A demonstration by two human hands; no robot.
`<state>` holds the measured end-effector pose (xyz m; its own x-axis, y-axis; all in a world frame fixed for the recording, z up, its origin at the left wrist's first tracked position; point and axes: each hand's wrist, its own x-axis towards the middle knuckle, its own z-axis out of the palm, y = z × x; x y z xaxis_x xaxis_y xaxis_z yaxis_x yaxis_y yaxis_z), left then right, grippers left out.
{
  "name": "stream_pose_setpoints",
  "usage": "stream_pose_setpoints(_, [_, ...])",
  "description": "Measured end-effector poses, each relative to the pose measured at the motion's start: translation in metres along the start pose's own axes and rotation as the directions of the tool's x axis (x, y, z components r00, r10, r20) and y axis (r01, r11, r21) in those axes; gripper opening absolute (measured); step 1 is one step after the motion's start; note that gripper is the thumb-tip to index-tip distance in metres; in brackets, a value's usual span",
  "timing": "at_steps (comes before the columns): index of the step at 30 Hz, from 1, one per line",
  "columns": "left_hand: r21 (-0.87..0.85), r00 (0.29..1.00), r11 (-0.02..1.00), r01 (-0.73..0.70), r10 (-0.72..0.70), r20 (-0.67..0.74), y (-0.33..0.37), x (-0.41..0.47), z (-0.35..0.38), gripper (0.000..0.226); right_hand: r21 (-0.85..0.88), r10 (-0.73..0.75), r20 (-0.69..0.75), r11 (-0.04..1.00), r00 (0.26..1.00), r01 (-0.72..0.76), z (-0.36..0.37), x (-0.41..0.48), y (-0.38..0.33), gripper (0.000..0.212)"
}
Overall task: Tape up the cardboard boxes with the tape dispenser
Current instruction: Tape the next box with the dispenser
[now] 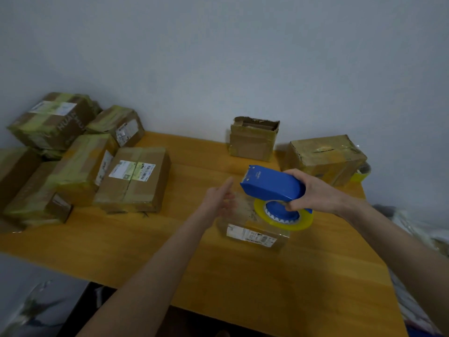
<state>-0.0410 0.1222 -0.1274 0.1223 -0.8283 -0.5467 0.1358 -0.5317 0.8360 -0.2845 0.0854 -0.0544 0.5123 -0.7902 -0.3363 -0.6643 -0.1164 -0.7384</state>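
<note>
Tape dispenser [272, 188]: blue, roll mounted. The right hand [313, 190] grips its handle and holds it just above the small box [252, 235], near centre of the surface [145, 239], probably poised to lay a strip.
Left hand [218, 198]: blurred, fingers extended, holding nothing, at the box's left, likely to steady it.
Taped boxes [136, 176]: piled far left.
Open box [252, 139]: far right, seemingly awaiting tape.

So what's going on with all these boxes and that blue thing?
A person is taping up boxes. The right hand grips the blue tape dispenser above a small box on the table. The left hand, open and blurred, hovers beside that box. A pile of taped boxes sits at the left; an open box waits at the back.
</note>
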Motion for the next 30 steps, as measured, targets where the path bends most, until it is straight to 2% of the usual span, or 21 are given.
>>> stream_pose_setpoints(2, [0.055,0.996,0.996,0.070,-0.073,0.055,0.005,-0.002,0.007,0.056,-0.015,0.003,0.005,1.000,1.000,-0.003,-0.001,-0.001,-0.001,0.067])
stream_pose_setpoints(5, [0.045,0.990,0.992,0.117,-0.120,0.071,0.007,-0.003,0.015,0.035,-0.009,-0.004,0.008,1.000,1.000,0.004,-0.001,-0.002,-0.003,0.069])
stream_pose_setpoints(7, [0.036,0.994,0.994,0.107,-0.108,0.033,0.007,-0.001,0.014,0.017,-0.021,-0.006,0.003,1.000,1.000,0.006,-0.001,-0.002,-0.003,0.069])
stream_pose_setpoints(10, [0.020,0.999,0.999,0.026,-0.025,-0.047,0.011,0.002,0.010,0.005,-0.054,-0.024,0.004,0.998,1.000,0.024,0.001,0.003,-0.004,0.063])
stream_pose_setpoints(14, [0.250,0.979,0.960,-0.124,0.159,-0.127,0.016,0.002,0.011,0.019,-0.170,-0.060,-0.013,0.984,0.998,0.057,0.004,0.012,-0.011,0.061])
stream_pose_setpoints(17, [0.345,0.962,0.923,-0.169,0.230,-0.145,0.015,0.005,0.007,0.016,-0.231,-0.062,-0.014,0.971,0.998,0.057,0.004,0.017,-0.015,0.061])
stream_pose_setpoints(24, [0.378,0.937,0.907,-0.184,0.279,-0.213,0.003,0.015,-0.010,0.012,-0.369,-0.015,0.009,0.929,1.000,0.017,-0.001,0.015,-0.021,0.072])
stream_pose_setpoints(30, [0.404,0.912,0.904,-0.141,0.277,-0.302,-0.016,0.024,-0.026,0.022,-0.452,0.014,0.024,0.892,1.000,-0.002,-0.008,0.009,-0.020,0.065])
